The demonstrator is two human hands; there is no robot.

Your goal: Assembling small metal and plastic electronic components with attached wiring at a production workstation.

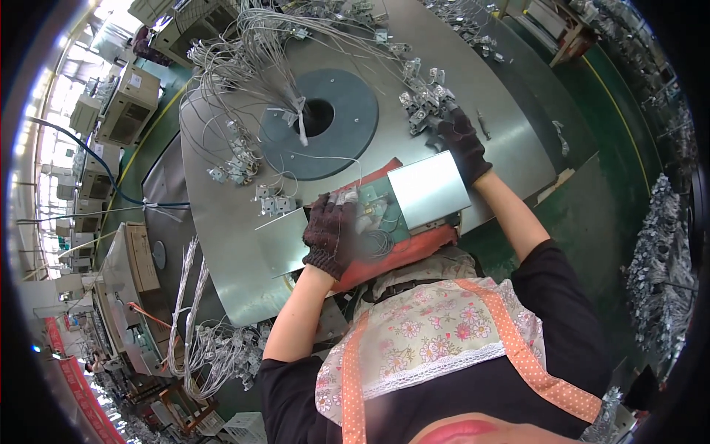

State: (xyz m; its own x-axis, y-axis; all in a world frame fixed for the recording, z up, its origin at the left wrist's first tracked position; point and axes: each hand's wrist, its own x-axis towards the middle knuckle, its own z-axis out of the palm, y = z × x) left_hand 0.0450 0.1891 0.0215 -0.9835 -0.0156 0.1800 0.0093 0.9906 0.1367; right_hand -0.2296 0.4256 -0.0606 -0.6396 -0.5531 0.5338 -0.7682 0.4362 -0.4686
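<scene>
My left hand [331, 229] wears a dark brown knit glove. Its bent fingers close on a small pale metal part [347, 195] with a thin grey cable running from it. Below lies a greenish work surface [400, 225] with small clear bags and a coil of thin wire [379, 243], between a silver metal plate [429, 190] on the right and another [287, 240] on the left. Farther off to the right, my right hand [464, 145], gloved alike, reaches with parted fingers to a cluster of metal connector housings [429, 102]; its fingertips touch or nearly touch them.
A metal-topped table [518, 137] carries a dark round disc [355, 111] with a central hole, where grey cables [259, 44] rise in a bundle. More housings [240, 163] lie to the left. A pen-like tool [484, 125] rests right of my right hand. Red cloth [414, 248] edges the work area.
</scene>
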